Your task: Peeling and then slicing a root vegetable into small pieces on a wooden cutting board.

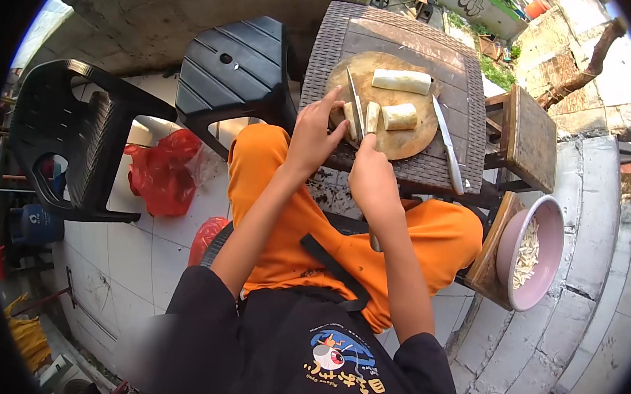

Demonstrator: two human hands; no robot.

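Observation:
My right hand (372, 179) is closed around the handle of a large knife, whose long blade (354, 98) points away from me over a round wooden cutting board (412, 145). My left hand (315, 131) steadies a pale root piece (349, 117) at the board's left side, fingers along its left edge and the blade against its right. Just right of the blade lies a narrow root slab (372, 116). Beside that rests a short, thick root chunk (400, 117). A longer peeled root section (401, 81) lies farther back on the board.
A second knife (448, 146) with a pale handle lies right of the board on the woven-edged table (317, 49). A pink basin (547, 251) of cut root sticks (527, 254) sits on a wooden stool (488, 247). Leftward are a black plastic stool (234, 59), chair (97, 143) and red plastic bag (166, 173).

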